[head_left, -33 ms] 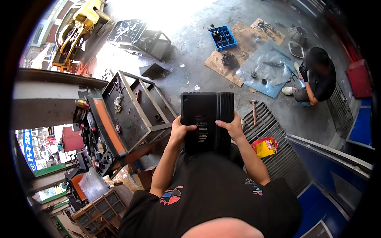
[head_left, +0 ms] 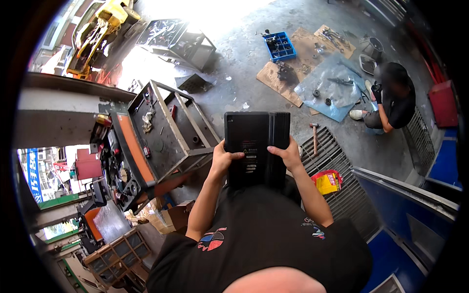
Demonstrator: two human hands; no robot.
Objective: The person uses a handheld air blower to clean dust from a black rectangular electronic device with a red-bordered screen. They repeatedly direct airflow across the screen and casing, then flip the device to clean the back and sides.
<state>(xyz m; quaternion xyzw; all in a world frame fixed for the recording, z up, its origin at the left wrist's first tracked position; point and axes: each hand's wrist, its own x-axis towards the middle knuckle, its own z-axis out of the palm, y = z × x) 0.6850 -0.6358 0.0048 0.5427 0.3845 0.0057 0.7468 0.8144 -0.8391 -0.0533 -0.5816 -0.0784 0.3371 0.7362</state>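
A black tablet point(head_left: 248, 132) with a thick ridge down its right side is held up in front of my body. Its labelled back, with a small camera lens in the top left corner, shows to me. My left hand point(head_left: 227, 158) grips the left edge, thumb lying across the back. On the opposite side my right hand point(head_left: 287, 155) is closed round the ridged edge, thumb on the ridge. The fingers under the tablet are hidden, and its lower end runs close to my black shirt.
To the left stands a metal cart point(head_left: 188, 154) with parts on it. A hammer point(head_left: 314, 138) and a red-yellow package point(head_left: 327, 182) lie on the floor grating at right. Beyond, a person point(head_left: 393, 97) crouches beside plastic sheeting point(head_left: 325, 80) and a blue parts tray point(head_left: 280, 46).
The surroundings have shifted slightly in the picture. Both hands keep the same hold on the tablet.
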